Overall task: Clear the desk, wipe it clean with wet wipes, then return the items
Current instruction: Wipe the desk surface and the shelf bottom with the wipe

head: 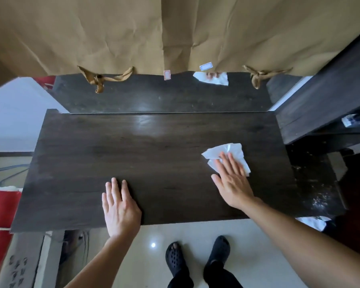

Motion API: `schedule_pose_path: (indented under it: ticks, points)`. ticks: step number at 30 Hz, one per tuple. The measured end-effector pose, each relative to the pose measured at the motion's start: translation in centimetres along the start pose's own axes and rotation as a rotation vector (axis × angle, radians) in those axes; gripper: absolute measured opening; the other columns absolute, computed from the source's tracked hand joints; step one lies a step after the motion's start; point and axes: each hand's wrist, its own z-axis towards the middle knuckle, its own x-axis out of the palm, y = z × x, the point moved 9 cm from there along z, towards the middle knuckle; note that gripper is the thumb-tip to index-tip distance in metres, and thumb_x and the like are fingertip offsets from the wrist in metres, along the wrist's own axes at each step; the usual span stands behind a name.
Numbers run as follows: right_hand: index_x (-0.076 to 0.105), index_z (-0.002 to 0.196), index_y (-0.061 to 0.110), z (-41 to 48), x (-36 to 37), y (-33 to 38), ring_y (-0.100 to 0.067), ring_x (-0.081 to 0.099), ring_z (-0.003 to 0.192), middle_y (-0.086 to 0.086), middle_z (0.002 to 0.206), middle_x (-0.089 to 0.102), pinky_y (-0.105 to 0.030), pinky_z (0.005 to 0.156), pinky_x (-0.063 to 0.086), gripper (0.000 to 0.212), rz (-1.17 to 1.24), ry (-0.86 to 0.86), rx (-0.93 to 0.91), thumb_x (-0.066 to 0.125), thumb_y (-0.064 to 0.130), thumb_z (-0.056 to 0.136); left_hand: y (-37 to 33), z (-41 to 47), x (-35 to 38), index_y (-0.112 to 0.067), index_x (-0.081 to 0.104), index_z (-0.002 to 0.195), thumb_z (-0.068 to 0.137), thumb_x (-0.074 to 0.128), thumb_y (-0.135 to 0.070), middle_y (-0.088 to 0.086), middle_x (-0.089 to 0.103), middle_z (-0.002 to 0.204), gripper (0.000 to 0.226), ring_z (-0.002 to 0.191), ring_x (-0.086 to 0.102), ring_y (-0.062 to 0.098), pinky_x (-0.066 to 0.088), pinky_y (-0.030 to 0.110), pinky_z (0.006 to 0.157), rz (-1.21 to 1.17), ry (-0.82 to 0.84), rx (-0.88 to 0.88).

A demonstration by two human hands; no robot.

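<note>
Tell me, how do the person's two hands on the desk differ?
The right hand presses a white wipe to the desk; the left hand rests on bare wood. The right hand reaches farther in, toward the desk's right end; the left hand sits near the front edge. Both lie flat, palms down, fingers straight.

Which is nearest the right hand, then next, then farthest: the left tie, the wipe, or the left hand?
1. Wipe: under the right hand, touching its fingers.
2. Left hand: flat on the desk, near its front edge.
3. Left tie: hanging at the back, far left.
</note>
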Motion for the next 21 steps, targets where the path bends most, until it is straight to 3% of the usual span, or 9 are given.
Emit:
schedule_pose_path:
  ticks: [2, 6, 8, 11, 13, 17, 21]
  points:
    - [0.041, 0.139, 0.010, -2.3, -0.3, -5.4, -0.031, 0.024, 0.141, -0.014, 0.151, 0.032, -0.043, 0.111, 0.021, 0.059, 0.030, 0.001, 0.137, 0.025, 0.044, 0.094, -3.2, -1.1, 0.7, -0.001, 0.048, 0.132, 0.086, 0.045, -0.009, 0.022, 0.032, 0.148, 0.047, 0.140, 0.024, 0.038, 0.023, 0.051, 0.114, -0.004, 0.042, 0.086]
    - [0.043, 0.136, 0.004, -7.7, -1.4, -12.0, -0.036, 0.031, 0.137, -0.018, 0.147, 0.037, -0.047, 0.108, 0.032, 0.057, 0.096, -0.151, 0.270, 0.015, 0.038, 0.100, -11.0, -4.3, 2.2, -0.002, 0.055, 0.125, 0.084, 0.026, -0.022, 0.024, 0.041, 0.142, 0.054, 0.135, 0.034, 0.040, 0.030, 0.050, 0.111, -0.027, 0.096, 0.301]
    - [0.049, 0.131, 0.000, -10.4, -1.7, -14.2, -0.037, 0.038, 0.133, -0.020, 0.142, 0.044, -0.044, 0.105, 0.035, 0.044, 0.134, -0.259, 0.298, 0.028, 0.022, 0.099, -15.3, -5.9, 3.0, -0.003, 0.058, 0.123, 0.083, 0.025, -0.022, 0.023, 0.043, 0.141, 0.054, 0.134, 0.036, 0.039, 0.031, 0.049, 0.110, -0.050, 0.125, 0.386]
    - [0.061, 0.119, 0.001, -14.5, -1.4, -19.2, -0.041, 0.064, 0.100, -0.022, 0.113, 0.066, -0.043, 0.078, 0.054, 0.029, 0.333, -0.334, 0.538, 0.052, 0.000, 0.091, -21.6, -8.2, 4.0, -0.003, 0.061, 0.118, 0.082, 0.028, -0.019, 0.022, 0.048, 0.137, 0.051, 0.131, 0.040, 0.037, 0.033, 0.047, 0.109, -0.096, 0.138, 0.488]
    - [0.067, 0.112, 0.004, -16.9, -1.1, -22.8, -0.041, 0.068, 0.079, -0.022, 0.090, 0.071, -0.040, 0.065, 0.054, 0.024, 0.410, -0.316, 0.680, 0.057, 0.003, 0.090, -25.7, -9.3, 4.5, -0.003, 0.062, 0.115, 0.081, 0.030, -0.018, 0.022, 0.050, 0.135, 0.049, 0.129, 0.042, 0.038, 0.037, 0.048, 0.107, -0.127, 0.139, 0.543]
    - [0.067, 0.112, 0.003, -21.4, -0.3, -30.3, -0.034, 0.065, 0.099, -0.018, 0.104, 0.070, -0.037, 0.084, 0.049, 0.024, 0.608, -0.392, 0.875, 0.053, 0.011, 0.094, -33.5, -10.7, 6.3, -0.003, 0.062, 0.113, 0.079, 0.031, -0.018, 0.022, 0.051, 0.133, 0.049, 0.129, 0.043, 0.039, 0.038, 0.050, 0.106, -0.172, 0.127, 0.610]
    - [0.068, 0.110, 0.002, -23.6, -0.2, -39.4, -0.036, 0.062, 0.102, -0.020, 0.108, 0.068, -0.034, 0.087, 0.044, 0.024, 0.687, -0.461, 1.051, 0.052, 0.004, 0.091, -39.5, -10.9, 9.5, -0.001, 0.059, 0.118, 0.081, 0.047, -0.008, 0.023, 0.045, 0.138, 0.040, 0.133, 0.036, 0.040, 0.032, 0.051, 0.110, -0.178, 0.098, 0.497]
